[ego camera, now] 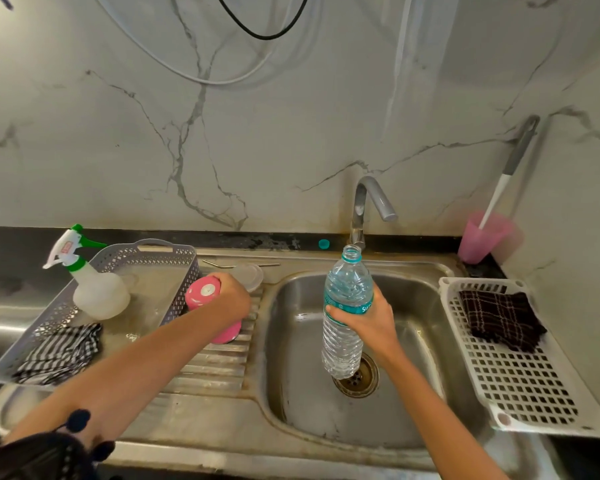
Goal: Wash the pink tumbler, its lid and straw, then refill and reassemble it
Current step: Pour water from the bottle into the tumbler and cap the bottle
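Head view: left hand (231, 299) closed around pink tumbler (207, 299), upside down on ribbed drainboard (219, 362) just left of sink basin (413, 358); right hand (368, 318) closed around uncapped clear water bottle (345, 306), upright over drain (359, 377), below faucet (369, 206). Clear lid (252, 276) and metal straw (222, 264) behind tumbler on sink ledge, teal bottle cap (324, 243) on dark worktop (21, 251) edge near faucet base. Grey basket (153, 252) with spray bottle (96, 285) at left.
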`<state>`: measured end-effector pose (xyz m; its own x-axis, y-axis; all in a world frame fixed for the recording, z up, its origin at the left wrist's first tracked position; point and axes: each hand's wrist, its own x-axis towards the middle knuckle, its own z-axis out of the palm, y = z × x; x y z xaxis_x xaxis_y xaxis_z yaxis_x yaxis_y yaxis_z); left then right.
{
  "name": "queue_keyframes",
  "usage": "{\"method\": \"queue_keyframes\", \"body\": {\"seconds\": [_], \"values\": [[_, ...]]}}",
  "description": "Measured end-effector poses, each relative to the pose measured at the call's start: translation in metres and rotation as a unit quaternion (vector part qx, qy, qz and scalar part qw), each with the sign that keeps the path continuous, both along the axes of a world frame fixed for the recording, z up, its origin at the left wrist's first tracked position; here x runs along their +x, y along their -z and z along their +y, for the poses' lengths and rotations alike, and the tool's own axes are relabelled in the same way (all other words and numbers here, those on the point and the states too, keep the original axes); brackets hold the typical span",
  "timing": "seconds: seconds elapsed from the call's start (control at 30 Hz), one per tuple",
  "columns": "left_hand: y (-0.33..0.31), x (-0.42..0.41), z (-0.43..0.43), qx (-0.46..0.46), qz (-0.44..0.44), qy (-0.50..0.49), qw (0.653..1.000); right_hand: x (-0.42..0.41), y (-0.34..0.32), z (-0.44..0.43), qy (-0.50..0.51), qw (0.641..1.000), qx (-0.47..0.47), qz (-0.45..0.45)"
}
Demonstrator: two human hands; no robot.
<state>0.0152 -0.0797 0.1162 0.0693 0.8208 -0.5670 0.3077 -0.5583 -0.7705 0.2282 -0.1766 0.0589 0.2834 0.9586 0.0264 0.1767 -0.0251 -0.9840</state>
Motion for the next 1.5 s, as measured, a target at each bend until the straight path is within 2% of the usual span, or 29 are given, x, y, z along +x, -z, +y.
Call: {"method": "queue_keyframes", "body": {"seconds": [0.03,0.1,0.17,0.23,0.27,0.33,0.37,0.4,0.47,0.57,0.67,0.8,1.03,1.5], "values": [[-0.003,-0.004,0.004,0.002,-0.032,-0.015,0.999,0.002,-0.002,-0.001,0.0,1.0,0.0,-0.002],[-0.009,-0.014,0.011,0.011,-0.159,-0.053,0.986,0.009,-0.006,-0.003,0.002,1.0,0.004,-0.012],[-0.01,-0.026,0.014,0.012,-0.34,-0.071,0.938,0.016,-0.011,-0.003,0.005,1.0,0.006,-0.02],[-0.005,-0.034,0.009,0.0,-0.527,-0.099,0.844,0.024,-0.017,-0.004,0.006,0.999,0.005,-0.033],[0.0,-0.035,0.003,-0.021,-0.622,-0.127,0.772,0.027,-0.021,-0.004,0.003,0.999,0.008,-0.044],[0.006,-0.027,-0.013,-0.086,-0.779,-0.182,0.594,0.033,-0.03,-0.006,-0.007,0.997,0.018,-0.071],[0.01,-0.021,-0.02,-0.121,-0.823,-0.207,0.515,0.036,-0.034,-0.006,-0.013,0.996,0.024,-0.086],[0.014,-0.014,-0.026,-0.149,-0.849,-0.226,0.454,0.04,-0.039,-0.006,-0.017,0.994,0.03,-0.102],[0.021,0.002,-0.033,-0.175,-0.873,-0.245,0.384,0.047,-0.048,-0.004,-0.023,0.988,0.045,-0.145],[0.022,0.026,-0.036,-0.171,-0.897,-0.243,0.326,0.057,-0.06,0.002,-0.022,0.974,0.071,-0.213],[0.023,0.038,-0.033,-0.175,-0.904,-0.238,0.31,0.066,-0.068,0.01,-0.023,0.952,0.08,-0.294],[0.027,0.039,-0.028,-0.182,-0.891,-0.223,0.351,0.076,-0.071,0.016,-0.028,0.91,0.081,-0.406],[0.039,0.041,-0.029,-0.186,-0.884,-0.226,0.366,0.082,-0.071,0.024,-0.014,0.84,0.079,-0.537],[0.063,0.047,-0.041,-0.188,-0.882,-0.24,0.359,0.082,-0.062,0.026,-0.004,0.763,0.055,-0.644]]}}
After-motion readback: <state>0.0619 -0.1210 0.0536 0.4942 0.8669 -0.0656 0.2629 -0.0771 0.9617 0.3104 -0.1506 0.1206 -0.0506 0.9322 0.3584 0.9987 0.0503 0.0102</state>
